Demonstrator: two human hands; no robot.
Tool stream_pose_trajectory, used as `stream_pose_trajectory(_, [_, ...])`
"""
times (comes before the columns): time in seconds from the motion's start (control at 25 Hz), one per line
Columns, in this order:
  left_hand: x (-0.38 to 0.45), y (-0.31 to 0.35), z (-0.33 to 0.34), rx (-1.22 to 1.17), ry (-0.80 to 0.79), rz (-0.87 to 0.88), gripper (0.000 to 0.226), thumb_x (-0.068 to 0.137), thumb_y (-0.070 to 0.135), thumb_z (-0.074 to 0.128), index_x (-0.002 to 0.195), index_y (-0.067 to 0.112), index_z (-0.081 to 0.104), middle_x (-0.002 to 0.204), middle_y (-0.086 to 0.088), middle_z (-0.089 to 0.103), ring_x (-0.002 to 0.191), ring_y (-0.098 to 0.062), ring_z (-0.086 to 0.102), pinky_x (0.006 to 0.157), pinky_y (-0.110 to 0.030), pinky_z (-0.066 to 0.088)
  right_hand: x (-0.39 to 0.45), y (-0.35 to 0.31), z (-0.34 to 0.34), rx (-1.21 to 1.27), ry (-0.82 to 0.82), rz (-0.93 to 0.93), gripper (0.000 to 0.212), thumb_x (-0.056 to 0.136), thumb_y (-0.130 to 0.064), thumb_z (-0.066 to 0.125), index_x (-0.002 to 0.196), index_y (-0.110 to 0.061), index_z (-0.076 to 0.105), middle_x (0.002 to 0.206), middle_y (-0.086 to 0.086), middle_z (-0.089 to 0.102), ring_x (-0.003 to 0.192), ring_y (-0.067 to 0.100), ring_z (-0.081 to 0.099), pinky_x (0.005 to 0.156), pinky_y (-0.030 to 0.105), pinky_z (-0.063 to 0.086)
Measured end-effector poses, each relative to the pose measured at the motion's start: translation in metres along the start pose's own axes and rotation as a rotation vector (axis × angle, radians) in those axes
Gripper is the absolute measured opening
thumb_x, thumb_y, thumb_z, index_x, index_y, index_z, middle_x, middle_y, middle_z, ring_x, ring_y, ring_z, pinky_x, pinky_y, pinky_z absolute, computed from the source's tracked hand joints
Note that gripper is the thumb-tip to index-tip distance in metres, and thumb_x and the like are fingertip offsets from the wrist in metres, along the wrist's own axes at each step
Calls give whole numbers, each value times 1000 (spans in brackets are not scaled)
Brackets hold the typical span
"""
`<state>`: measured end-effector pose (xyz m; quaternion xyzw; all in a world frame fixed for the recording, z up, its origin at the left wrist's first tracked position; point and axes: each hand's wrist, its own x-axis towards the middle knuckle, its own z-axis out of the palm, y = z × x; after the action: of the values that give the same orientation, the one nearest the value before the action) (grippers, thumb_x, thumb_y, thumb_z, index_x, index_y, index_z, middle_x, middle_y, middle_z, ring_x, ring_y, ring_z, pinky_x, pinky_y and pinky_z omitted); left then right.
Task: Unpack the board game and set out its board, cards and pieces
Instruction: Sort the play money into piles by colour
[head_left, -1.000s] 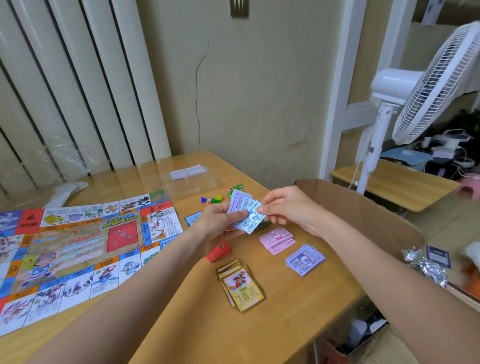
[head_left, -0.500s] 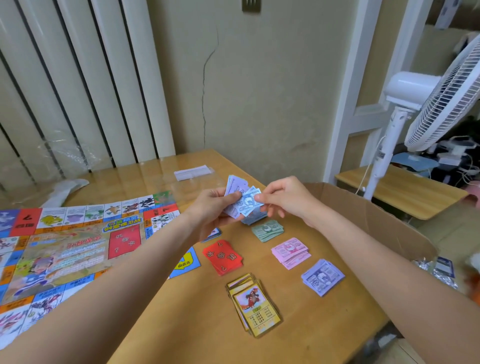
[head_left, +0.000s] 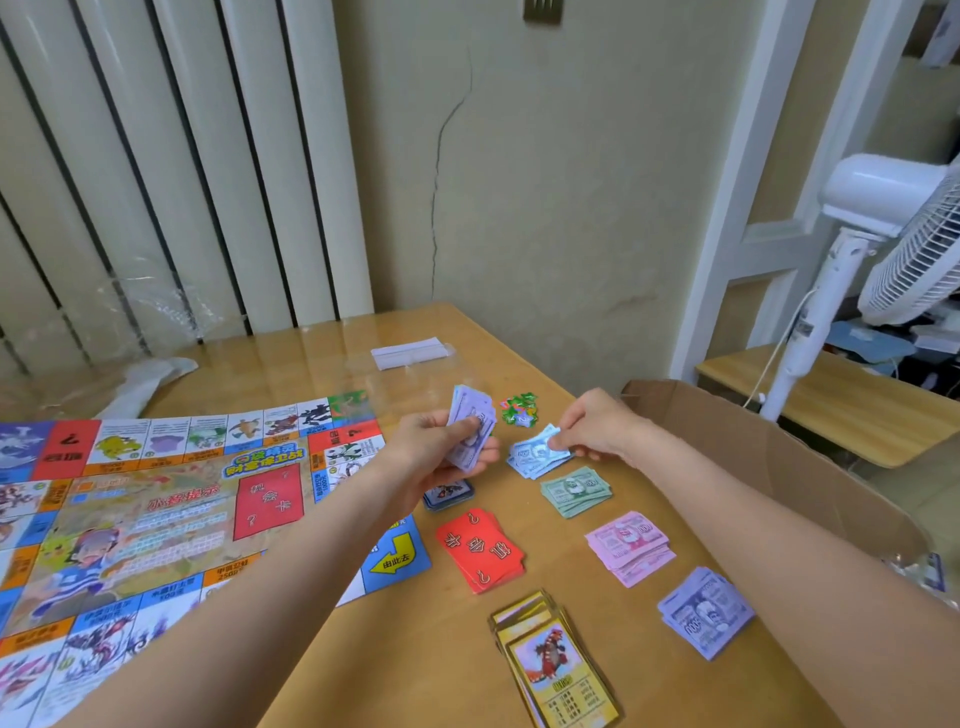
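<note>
- Left hand (head_left: 436, 447) curls its fingers round a fanned wad of purple notes (head_left: 471, 431), lifted clear of the table near the middle of the view; right hand (head_left: 597, 426), at 3 o'clock from it, pinches a light blue note (head_left: 550, 441) down onto the light blue stack (head_left: 535, 460) lying on the wood.
- Wooden table (head_left: 415, 649) carries everything, running from 9 o'clock to 5 o'clock of the view.
- Game board (head_left: 156, 519) lies unfolded and flat at 9 o'clock from the hands, its near right corner hidden under the left forearm.
- Cardboard box (head_left: 779, 467) stands open against the table's right edge, at 3 o'clock.
- Yellow-bordered cards (head_left: 558, 670) sit in a slightly fanned pile at 6 o'clock, face up.
- Red cards (head_left: 480, 551) lie just beside the board's corner, at 6 o'clock from the left hand.
- Money stacks run in a line toward 5 o'clock from the right hand: green notes (head_left: 574, 491), pink notes (head_left: 631, 545), then a purple stack (head_left: 706, 610), each apart from the next.
- Blue-backed cards (head_left: 449, 493) peek out beneath the left wrist.
- Small green pieces (head_left: 519, 409) cluster at 12 o'clock between the hands.
</note>
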<state>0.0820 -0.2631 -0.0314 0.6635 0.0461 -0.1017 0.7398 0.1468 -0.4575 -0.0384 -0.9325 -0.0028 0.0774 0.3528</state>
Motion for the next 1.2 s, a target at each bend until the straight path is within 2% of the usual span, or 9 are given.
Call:
stream_pose_trajectory(0.12, [1, 0, 5, -19, -40, -7, 13, 94, 11, 52, 96, 4, 63, 72, -7, 72, 60, -12, 70, 58, -20, 57, 5, 1, 4, -261, 63, -27, 27, 72, -18, 77, 85, 4, 67, 78, 6, 64, 75, 20, 60, 70, 29, 48])
stream_pose_trajectory(0.2, [0, -2, 7, -32, -58, -24, 13, 94, 10, 52, 95, 5, 64, 71, -6, 73, 60, -11, 70, 58, -19, 57, 1, -4, 4, -358, 89, -43, 24, 73, -21, 76, 78, -3, 61, 88, 9, 65, 90, 25, 61, 78, 34, 49])
stream_pose_trajectory(0.28, [-2, -3, 7, -32, -58, -41, 12, 93, 9, 53, 94, 6, 64, 71, -5, 73, 59, -11, 70, 57, -19, 57, -5, -11, 3, -317, 160, -81, 25, 78, -23, 72, 69, -11, 52, 81, 6, 58, 83, 24, 57, 72, 31, 46])
stream_pose_trajectory(0.36, [-3, -4, 7, -32, -59, -45, 11, 92, 8, 54, 93, 7, 65, 70, -4, 73, 58, -10, 69, 55, -18, 56, -13, -18, 3, -12, 149, -139, 24, 84, -26, 67, 71, -10, 55, 71, 5, 53, 67, 19, 49, 62, 27, 40])
stream_pose_trajectory(0.48, [-9, -4, 8, -8, -82, -56, 9, 90, 10, 58, 91, 9, 67, 68, -4, 72, 58, -7, 68, 55, -16, 54, -35, -29, 2, 410, -195, -191, 16, 86, -21, 65, 84, -6, 63, 70, 5, 60, 58, 12, 52, 50, 20, 42])
stream_pose_trajectory(0.56, [-14, -4, 11, 22, -100, -74, 11, 90, 12, 58, 95, 9, 67, 70, -6, 72, 60, -7, 68, 57, -16, 55, -45, -32, 5, 378, -249, -240, 7, 83, -9, 67, 84, -5, 61, 66, 8, 60, 51, 8, 53, 46, 16, 42])
stream_pose_trajectory(0.76, [-23, 0, 11, -121, -156, -99, 23, 98, 10, 42, 96, 4, 64, 77, -9, 72, 64, -11, 70, 60, -20, 57, -52, -32, 0, 398, -133, -225, 25, 80, 4, 68, 102, 8, 59, 46, -7, 59, 37, 0, 49, 41, 13, 39])
stream_pose_trajectory(0.96, [-28, 3, 13, -46, -60, -19, 15, 93, 4, 51, 89, 9, 65, 63, 1, 71, 54, -4, 66, 50, -16, 53, -62, -30, -6, 392, -105, -249, 21, 79, -3, 71, 99, 2, 64, 63, 6, 59, 49, 7, 51, 45, 14, 40])
stream_pose_trajectory(1.2, [-34, 7, 19, -63, -78, 1, 21, 94, 2, 48, 86, 10, 66, 67, 0, 72, 58, -7, 68, 59, -19, 57, -70, -27, -11, 353, -61, -255, 7, 82, -3, 68, 79, -7, 62, 67, 6, 59, 41, 1, 49, 44, 14, 41])
